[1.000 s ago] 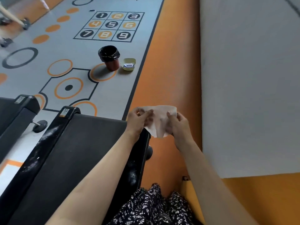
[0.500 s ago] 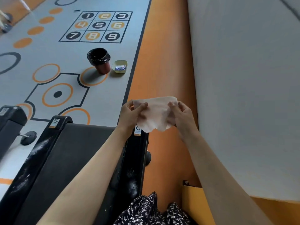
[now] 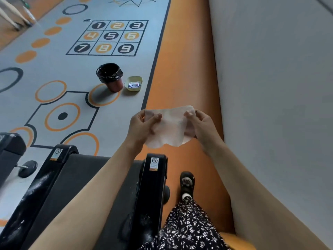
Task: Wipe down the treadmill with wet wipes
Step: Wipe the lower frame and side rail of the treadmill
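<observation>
Evidently a wet wipe is pinched and spread between both hands, left hand and right hand; the dusty treadmill remains unwiped.

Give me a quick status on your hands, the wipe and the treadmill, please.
Left hand and right hand pinch the wipe, spread in the air. Treadmill below, not yet touched. Nothing in the way.

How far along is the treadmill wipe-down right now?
Done: a wet wipe is out and unfolded. In hand: the left hand and right hand pinch it spread open in the air, off the treadmill. Left: apparently all the wiping; whitish dust smears show on the left rail and right rail.
</observation>
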